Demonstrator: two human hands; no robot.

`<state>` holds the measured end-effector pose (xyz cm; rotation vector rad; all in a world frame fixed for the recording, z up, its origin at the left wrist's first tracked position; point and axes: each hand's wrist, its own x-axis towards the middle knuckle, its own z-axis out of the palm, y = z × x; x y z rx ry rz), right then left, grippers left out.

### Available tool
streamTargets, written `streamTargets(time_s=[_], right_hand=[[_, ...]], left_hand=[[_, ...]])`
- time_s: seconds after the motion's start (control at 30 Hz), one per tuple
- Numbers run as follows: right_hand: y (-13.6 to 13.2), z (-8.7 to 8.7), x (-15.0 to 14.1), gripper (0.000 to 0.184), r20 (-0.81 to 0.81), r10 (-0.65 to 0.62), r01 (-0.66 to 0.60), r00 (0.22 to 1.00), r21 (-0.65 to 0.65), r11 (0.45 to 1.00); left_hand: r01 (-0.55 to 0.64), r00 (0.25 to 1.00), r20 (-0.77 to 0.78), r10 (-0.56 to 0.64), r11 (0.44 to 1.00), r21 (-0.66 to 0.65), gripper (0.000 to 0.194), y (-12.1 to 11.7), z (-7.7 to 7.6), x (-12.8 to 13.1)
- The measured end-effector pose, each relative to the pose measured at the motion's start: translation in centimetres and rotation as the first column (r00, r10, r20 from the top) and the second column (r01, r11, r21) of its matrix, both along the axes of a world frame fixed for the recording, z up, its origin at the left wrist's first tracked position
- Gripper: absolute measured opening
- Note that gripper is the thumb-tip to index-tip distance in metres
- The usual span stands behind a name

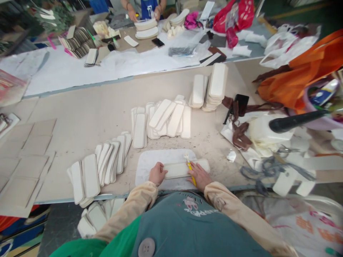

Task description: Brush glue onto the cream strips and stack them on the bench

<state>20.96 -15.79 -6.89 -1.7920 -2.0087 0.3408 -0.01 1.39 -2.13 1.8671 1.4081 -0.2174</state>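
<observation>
A long white rounded panel (175,170) lies crosswise on a pale sheet (146,159) at the table's front edge. My left hand (157,174) is closed at the panel's left end, thumb and fingers pinching its edge. Over the right part of the panel, my right hand (200,175) grips a slim yellow-handled tool (190,170), its whitish head pointing away from me. The kind of tool is too small to tell. The fingers of this hand also rest on the panel.
Fanned white panels (112,157) lie at left, overlapping ones (168,117) behind, and taller stacks (217,84) farther right. A white container (270,130) with a black nozzle, cords and an orange cloth (302,71) crowd the right. Across the table, a co-worker's hands (131,12) handle similar pieces.
</observation>
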Motion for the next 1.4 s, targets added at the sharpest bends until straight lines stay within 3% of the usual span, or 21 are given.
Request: streamTargets(time_s=[0.17,0.3,0.43,0.53,0.73,0.83,0.97,1.07,1.17,1.4], right_hand=[[-4.3,-0.5,4.7,0.023,0.054,-0.215,0.215,0.975,0.018,0.977],[-5.5,-0.2,6.5,0.021,0.052,-0.421,0.411,0.906,0.137,0.901],[-4.2,1.7,6.0,0.016,-0.07,-0.399,0.405,0.914,0.19,0.895],[-2.2,3.8,4.7,0.02,-0.225,-0.308,0.346,0.924,0.155,0.925],[1.7,8.4,2.5,0.025,-0.52,-0.157,0.176,0.84,-0.014,0.984],[2.5,10.3,2.3,0.026,-0.645,-0.193,0.131,0.74,-0.143,0.981],[2.4,11.9,2.2,0.034,-0.718,-0.386,0.301,0.579,-0.252,0.92],[2.2,12.8,2.2,0.038,-0.756,-0.464,0.433,0.462,-0.265,0.861],[2.0,13.6,2.5,0.041,-0.779,-0.487,0.477,0.395,-0.279,0.833],[0.7,13.9,3.5,0.042,-0.799,-0.464,0.488,0.382,-0.253,0.836]], left_hand=[[-0.032,0.999,-0.004,0.032,0.999,0.022,0.021,-0.2,-0.1,0.0],[-0.081,0.996,0.038,0.08,0.996,0.033,0.024,-0.5,0.2,-0.3],[-0.16,0.971,0.183,0.15,0.986,0.041,0.021,-1.2,1.0,-0.5],[-0.228,0.911,0.337,0.236,0.972,-0.064,0.012,-2.0,2.4,-0.1],[-0.195,0.598,0.639,0.484,0.861,-0.469,0.028,-3.4,8.1,3.0],[-0.188,0.434,0.663,0.61,0.781,-0.596,0.033,-3.5,11.3,5.0],[-0.251,0.193,0.629,0.753,0.657,-0.711,0.037,-3.3,14.0,7.4],[-0.263,0.062,0.648,0.759,0.638,-0.724,0.044,-3.7,14.6,8.9],[-0.233,0.052,0.692,0.72,0.683,-0.693,0.047,-4.8,14.7,10.2],[-0.261,0.11,0.721,0.685,0.719,-0.644,0.034,-6.9,15.4,11.9]])
